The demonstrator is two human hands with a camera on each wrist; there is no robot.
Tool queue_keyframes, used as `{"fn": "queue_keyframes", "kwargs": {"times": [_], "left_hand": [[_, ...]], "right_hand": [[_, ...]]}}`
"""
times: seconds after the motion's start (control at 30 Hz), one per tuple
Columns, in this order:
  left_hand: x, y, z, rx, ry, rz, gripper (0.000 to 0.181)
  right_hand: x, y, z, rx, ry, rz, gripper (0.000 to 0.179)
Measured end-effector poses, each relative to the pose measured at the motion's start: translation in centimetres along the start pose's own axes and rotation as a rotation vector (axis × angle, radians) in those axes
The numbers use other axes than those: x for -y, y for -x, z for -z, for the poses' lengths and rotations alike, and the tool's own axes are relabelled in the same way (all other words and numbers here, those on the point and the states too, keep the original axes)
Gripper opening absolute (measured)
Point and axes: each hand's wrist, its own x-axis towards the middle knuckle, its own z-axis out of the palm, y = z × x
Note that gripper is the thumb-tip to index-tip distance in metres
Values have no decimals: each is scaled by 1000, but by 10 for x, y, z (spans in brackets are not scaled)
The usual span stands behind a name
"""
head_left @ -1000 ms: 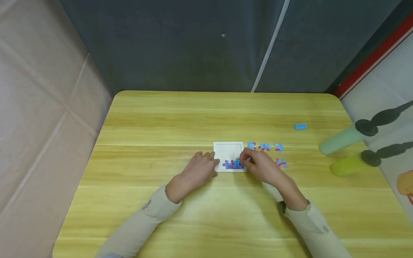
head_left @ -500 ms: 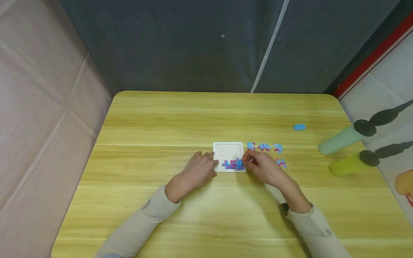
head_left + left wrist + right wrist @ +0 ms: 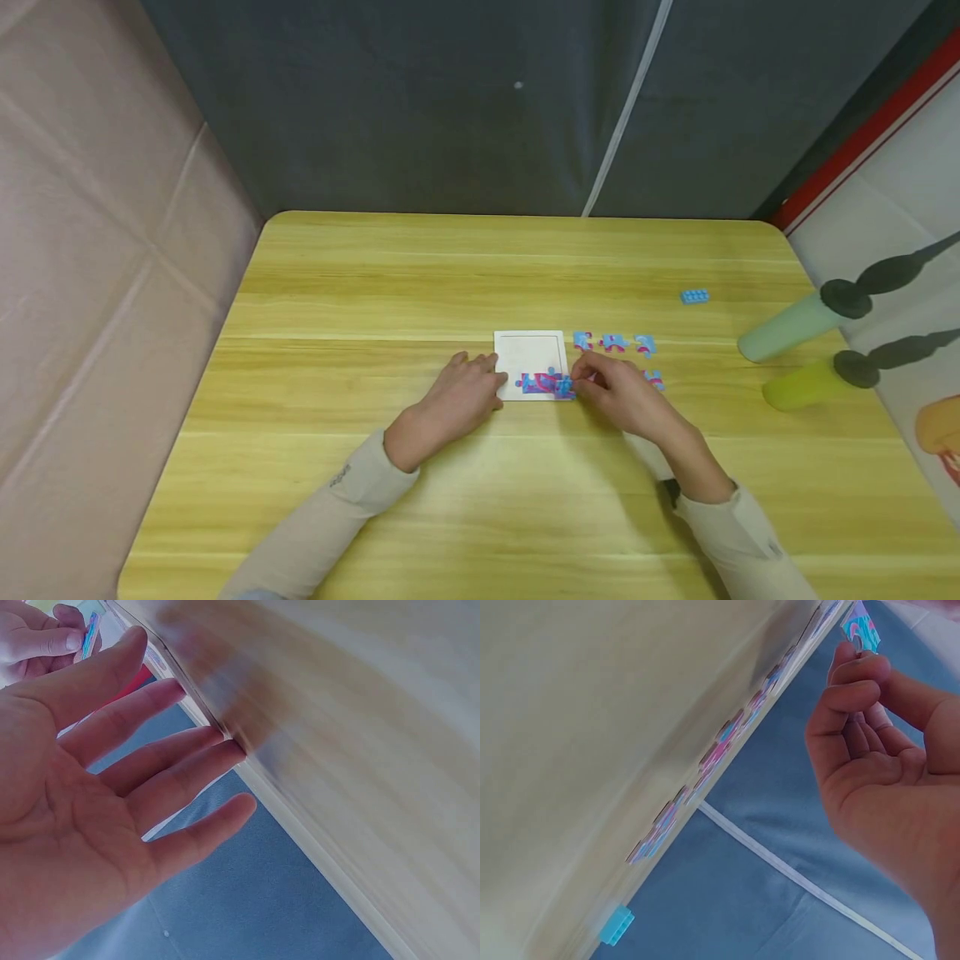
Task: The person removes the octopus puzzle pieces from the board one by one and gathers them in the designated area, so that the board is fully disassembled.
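A small white puzzle tray (image 3: 529,350) lies on the wooden table (image 3: 375,292), with blue and pink pieces (image 3: 542,382) set along its near edge. My right hand (image 3: 609,387) pinches a blue and pink puzzle piece (image 3: 860,628) at the tray's near right corner. The piece also shows in the left wrist view (image 3: 91,634). My left hand (image 3: 468,388) rests flat with straight fingers (image 3: 165,754) against the tray's left edge. Loose puzzle pieces (image 3: 613,342) lie in a row just right of the tray.
A small blue brick (image 3: 694,296) lies toward the table's right side, also seen in the right wrist view (image 3: 616,925). Two green cylinders (image 3: 795,327) with dark handles stick in past the right edge. A dark curtain hangs behind the table; a padded wall stands at left.
My right hand has drawn a little right and nearer, from over the tray's placed pieces to its near right corner. The left hand has stayed put.
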Motion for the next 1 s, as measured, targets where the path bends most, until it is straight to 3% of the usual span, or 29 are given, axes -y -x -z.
{"fn": "queue_keyframes", "kwargs": {"times": [1.0], "left_hand": [[0, 1, 2, -27, -38, -16, 16]], "right_hand": [[-15, 18, 10, 39, 2, -15, 5]]}}
